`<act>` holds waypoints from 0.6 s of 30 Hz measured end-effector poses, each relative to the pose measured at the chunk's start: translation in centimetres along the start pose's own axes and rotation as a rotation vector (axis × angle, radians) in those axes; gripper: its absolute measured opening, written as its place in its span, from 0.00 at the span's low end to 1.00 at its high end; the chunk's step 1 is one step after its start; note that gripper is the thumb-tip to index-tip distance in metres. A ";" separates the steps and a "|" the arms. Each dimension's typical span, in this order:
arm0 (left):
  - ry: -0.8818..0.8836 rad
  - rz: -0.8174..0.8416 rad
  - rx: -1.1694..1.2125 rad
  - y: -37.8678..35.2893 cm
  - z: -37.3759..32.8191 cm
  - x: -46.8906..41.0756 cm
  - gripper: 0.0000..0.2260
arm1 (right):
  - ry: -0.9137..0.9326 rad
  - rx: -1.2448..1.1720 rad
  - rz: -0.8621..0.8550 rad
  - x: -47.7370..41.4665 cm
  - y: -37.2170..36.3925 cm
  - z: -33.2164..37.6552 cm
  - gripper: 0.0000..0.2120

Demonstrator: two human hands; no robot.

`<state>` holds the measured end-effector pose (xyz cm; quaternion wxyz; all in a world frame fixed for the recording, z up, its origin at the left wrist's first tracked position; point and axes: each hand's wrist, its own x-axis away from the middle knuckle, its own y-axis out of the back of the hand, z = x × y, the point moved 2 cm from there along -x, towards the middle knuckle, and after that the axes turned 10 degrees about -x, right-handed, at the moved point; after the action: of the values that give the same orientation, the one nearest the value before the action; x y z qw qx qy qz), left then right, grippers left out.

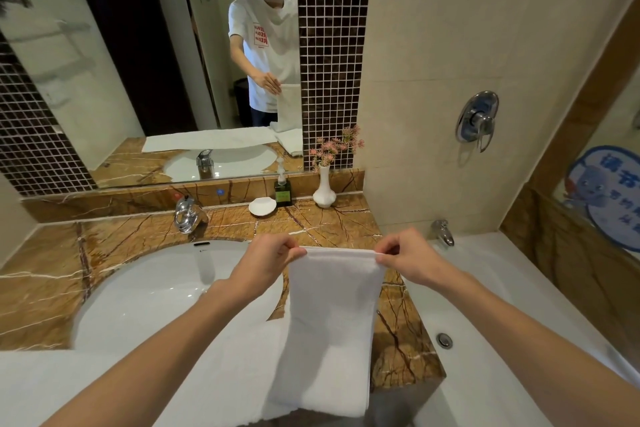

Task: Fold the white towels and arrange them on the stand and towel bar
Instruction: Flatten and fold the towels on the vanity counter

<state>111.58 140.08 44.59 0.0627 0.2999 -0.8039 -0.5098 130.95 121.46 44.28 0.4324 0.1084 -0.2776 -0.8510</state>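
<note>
Sink (156,295) lies left of the grip, and below it a spread towel (145,388) covers the near edge of the counter (398,350). The left hand (268,262) pinches the top left corner of the folded towel (332,322) between thumb and fingertips. The right hand (403,258) pinches the top right corner the same way. Between the two pinches the top edge runs taut and nearly level. The folded towel hangs from it as a long narrow strip, its lower end lying on the spread towel beneath the grip. Right of the grip is the bathtub (502,305).

The step looks like a lengthwise fold being squared up before the next fold. To do it well, I judge that both pinches should catch every layer at the corners and sit at one height, so the side edges line up. The top edge can then go down evenly onto the lower end. A layer slipping from either pinch would skew the fold.
</note>
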 end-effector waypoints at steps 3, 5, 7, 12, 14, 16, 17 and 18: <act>-0.006 -0.015 0.024 0.1 -0.2 0.3 0.05 | -0.026 0.014 -0.005 -0.1 -0.2 -0.1 0.05; -0.003 -0.029 0.033 0.1 -0.3 0.4 0.07 | -0.038 0.033 -0.010 -0.2 -0.3 -0.1 0.05; 0.005 -0.045 0.036 0.2 -0.4 0.5 0.08 | -0.039 0.050 -0.019 -0.3 -0.4 0.1 0.06; 0.017 -0.096 0.045 0.4 -0.5 0.7 0.09 | -0.036 0.061 -0.032 -0.4 -0.4 0.2 0.05; 0.020 -0.106 0.052 0.4 -0.4 0.7 0.09 | -0.035 0.064 -0.033 -0.4 -0.5 0.3 0.04; 0.033 -0.087 0.056 0.3 -0.1 0.6 0.09 | -0.036 0.065 -0.033 -0.5 -0.6 0.4 0.04; 0.043 -0.067 0.056 0.2 0.1 0.5 0.09 | -0.031 0.062 -0.033 -0.5 -0.6 0.5 0.05; 0.053 -0.045 0.056 0.1 0.3 0.5 0.09 | -0.019 0.058 -0.039 -0.5 -0.6 0.6 0.06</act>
<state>111.03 140.04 44.46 0.0640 0.3331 -0.8089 -0.4803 130.62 122.39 44.41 0.4096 0.1181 -0.3041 -0.8519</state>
